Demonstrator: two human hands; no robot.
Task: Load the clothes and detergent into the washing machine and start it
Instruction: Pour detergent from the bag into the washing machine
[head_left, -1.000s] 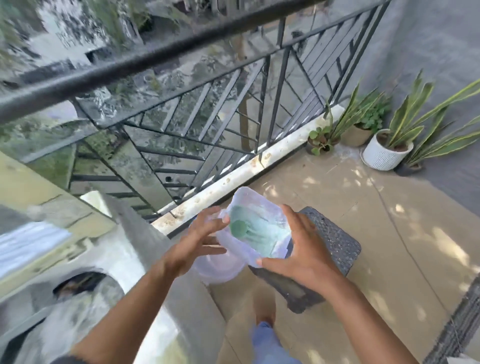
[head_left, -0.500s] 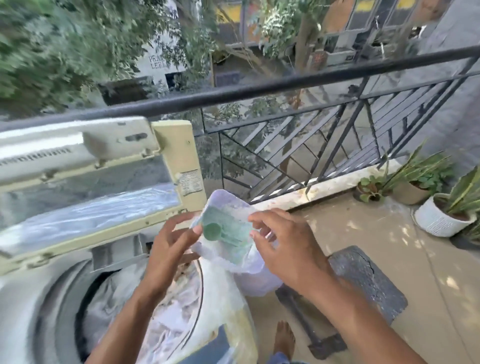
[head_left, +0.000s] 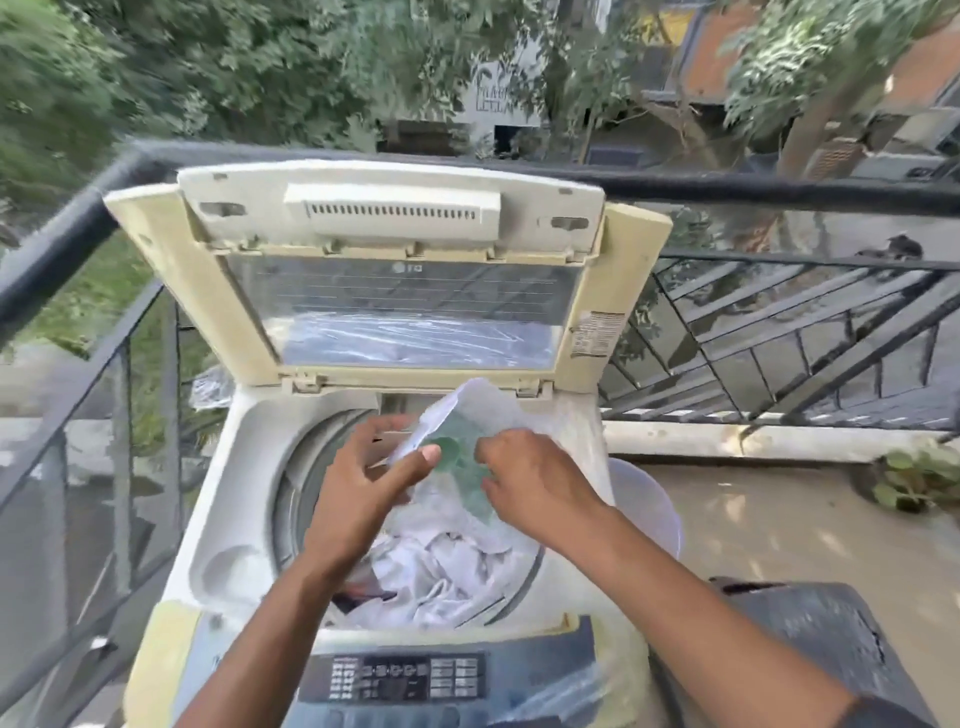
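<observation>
On a balcony with a dark railing (head_left: 779, 189), the washing machine (head_left: 218, 519) is standing with its lid (head_left: 395, 270) raised. Both hands are pinching the detergent bag (head_left: 467, 415) above the drum: left hand (head_left: 374, 478) and right hand (head_left: 535, 478) curled on its edges. White clothes (head_left: 447, 566) are lying inside the drum.

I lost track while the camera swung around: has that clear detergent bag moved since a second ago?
Yes. The detergent bag, held by both hands, was beside the washing machine above the floor; now it is over the open drum, above the clothes.
</observation>
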